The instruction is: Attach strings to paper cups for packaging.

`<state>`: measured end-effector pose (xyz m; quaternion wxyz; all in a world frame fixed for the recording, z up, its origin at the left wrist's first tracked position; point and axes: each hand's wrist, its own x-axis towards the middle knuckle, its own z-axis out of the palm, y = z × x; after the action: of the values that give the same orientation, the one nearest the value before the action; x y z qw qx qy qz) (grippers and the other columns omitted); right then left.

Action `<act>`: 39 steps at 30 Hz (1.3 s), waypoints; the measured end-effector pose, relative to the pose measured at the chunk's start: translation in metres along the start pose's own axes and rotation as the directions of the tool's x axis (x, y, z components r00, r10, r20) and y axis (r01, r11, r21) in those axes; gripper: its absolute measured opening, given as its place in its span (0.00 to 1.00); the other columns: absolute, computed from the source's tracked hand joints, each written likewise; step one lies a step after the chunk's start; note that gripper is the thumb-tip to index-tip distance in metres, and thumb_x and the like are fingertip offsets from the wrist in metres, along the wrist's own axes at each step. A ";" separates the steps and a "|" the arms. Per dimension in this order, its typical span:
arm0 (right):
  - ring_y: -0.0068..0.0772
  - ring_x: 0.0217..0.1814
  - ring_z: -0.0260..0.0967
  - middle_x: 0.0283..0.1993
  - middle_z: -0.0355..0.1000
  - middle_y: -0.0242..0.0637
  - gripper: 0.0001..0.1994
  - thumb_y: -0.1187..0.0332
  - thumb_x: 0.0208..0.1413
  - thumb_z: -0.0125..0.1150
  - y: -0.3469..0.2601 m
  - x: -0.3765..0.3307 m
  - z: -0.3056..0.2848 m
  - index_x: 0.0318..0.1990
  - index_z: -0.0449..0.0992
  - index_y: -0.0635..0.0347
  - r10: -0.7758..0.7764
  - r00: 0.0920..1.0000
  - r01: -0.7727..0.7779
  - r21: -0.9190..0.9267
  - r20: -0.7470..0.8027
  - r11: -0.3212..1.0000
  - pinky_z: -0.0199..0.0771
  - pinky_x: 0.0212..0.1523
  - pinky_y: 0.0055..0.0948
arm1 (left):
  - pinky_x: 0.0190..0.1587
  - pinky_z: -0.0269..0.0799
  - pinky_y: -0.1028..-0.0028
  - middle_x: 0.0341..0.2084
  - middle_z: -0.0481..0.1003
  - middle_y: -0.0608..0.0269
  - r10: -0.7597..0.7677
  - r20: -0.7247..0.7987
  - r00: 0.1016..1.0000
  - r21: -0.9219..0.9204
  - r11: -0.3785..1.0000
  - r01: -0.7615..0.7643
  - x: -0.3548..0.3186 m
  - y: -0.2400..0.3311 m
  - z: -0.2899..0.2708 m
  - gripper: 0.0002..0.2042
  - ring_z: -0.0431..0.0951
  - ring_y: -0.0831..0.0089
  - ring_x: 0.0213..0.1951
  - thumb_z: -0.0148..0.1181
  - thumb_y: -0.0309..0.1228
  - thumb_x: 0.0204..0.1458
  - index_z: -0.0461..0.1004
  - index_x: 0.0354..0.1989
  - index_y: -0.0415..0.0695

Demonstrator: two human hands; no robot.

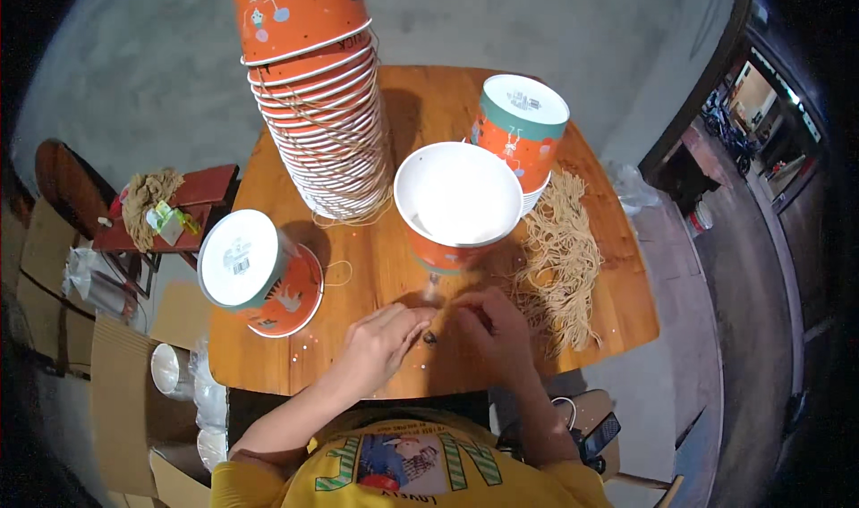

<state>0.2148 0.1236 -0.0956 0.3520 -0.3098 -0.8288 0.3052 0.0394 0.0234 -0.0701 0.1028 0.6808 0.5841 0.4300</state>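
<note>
My left hand (388, 340) is closed, its fingertips pinched together just in front of an orange paper bucket. Whatever it pinches is too small to make out. Close beside it, my right hand (494, 331) has curled fingers, partly in shadow and slightly blurred; what they hold is hidden. The orange bucket (452, 255) stands mouth up, tipped toward me, showing its white inside. Between my hands a small dark spot or object (429, 337) shows against the wood. A loose bundle of tan cords (565, 262) lies to the right of the bucket.
A tall stack of orange buckets (313, 105) with cords hanging over it stands at the back left. Upside-down buckets stand at left (268, 280) and back right (519, 123) on the wooden table (617, 302). A red stool (201, 195) and cardboard box (121, 392) are at left.
</note>
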 end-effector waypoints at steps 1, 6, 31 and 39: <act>0.17 0.32 0.66 0.31 0.69 0.27 0.04 0.74 0.56 0.57 0.002 0.003 0.004 0.38 0.74 0.60 0.004 1.000 -0.004 0.008 0.002 1.000 0.66 0.32 0.18 | 0.35 0.73 0.65 0.28 0.74 0.50 -0.022 -0.007 1.000 -0.014 1.000 0.022 0.002 0.001 0.000 0.06 0.77 0.55 0.31 0.57 0.24 0.53 0.74 0.38 0.37; 0.23 0.39 0.70 0.36 0.74 0.32 0.06 0.69 0.57 0.57 -0.005 0.007 0.005 0.38 0.75 0.60 0.389 0.914 -0.392 0.491 0.115 0.778 0.69 0.44 0.26 | 0.34 0.72 0.72 0.29 0.74 0.56 -0.135 -0.098 0.986 -0.049 0.990 0.130 0.012 -0.006 0.004 0.11 0.77 0.64 0.32 0.56 0.23 0.54 0.72 0.46 0.38; 0.28 0.40 0.72 0.37 0.74 0.36 0.06 0.68 0.57 0.58 0.006 -0.001 0.005 0.38 0.75 0.60 0.326 0.935 -0.355 0.392 0.141 0.849 0.71 0.44 0.27 | 0.33 0.67 0.76 0.28 0.70 0.63 -0.229 0.049 0.972 -0.367 0.901 0.231 0.014 -0.017 0.023 0.04 0.71 0.74 0.30 0.55 0.25 0.56 0.69 0.38 0.40; 0.15 0.38 0.66 0.36 0.71 0.25 0.06 0.74 0.56 0.59 -0.001 0.001 -0.001 0.40 0.73 0.61 0.317 0.934 -0.353 0.567 0.165 0.744 0.67 0.41 0.18 | 0.34 0.68 0.81 0.25 0.70 0.72 -0.353 0.370 0.859 -0.595 0.620 0.511 0.006 -0.025 0.037 0.06 0.70 0.84 0.29 0.55 0.27 0.57 0.70 0.41 0.40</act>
<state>0.2142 0.1237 -0.0938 0.3455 -0.3201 -0.6337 0.6137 0.0476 0.0491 -0.1056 0.5062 0.4765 0.5193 0.4971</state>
